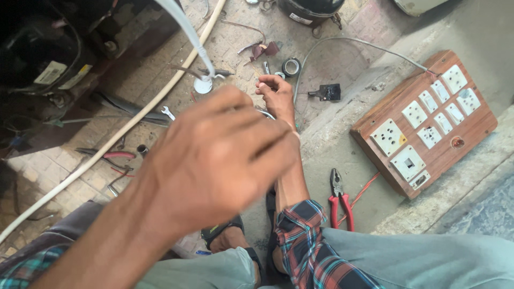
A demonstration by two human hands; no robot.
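Left hand (214, 155): centre of the frame, close to the camera and blurred; back of hand toward the viewer, fingers curled inward. Whether they grip anything cannot be told.

Right hand (276, 93): upper centre, just beyond the left hand, arm running down to a rolled plaid sleeve (305, 241) at lower centre. Fingers drawn together in a narrow pinch; something thin may sit between them, too small to tell. A short curved bit of wire (265, 112) shows between the two hands.

Tape roll (290, 66): dark, on the floor just above the right hand.

White tube (187, 32): comes down from the top edge to a white round fitting (203, 84), left of the right hand.

White pipe (107, 144): long, running diagonally from top centre to the left edge.

Spanner (167, 112): small, on the tiled floor, left of centre.

Black plug (327, 92): right of the right hand, near a grey cable (342, 40).

Pliers (340, 198): red handles, lower centre right, beside the forearm, on a red wire (364, 190).

Switchboard (471, 128): wooden, with white sockets and switches, right side of the frame, on concrete.

Compressor (43, 53): black, upper left. A second one (310, 8) at the top edge.

Sandal (219, 233): dark, on a foot at bottom centre.
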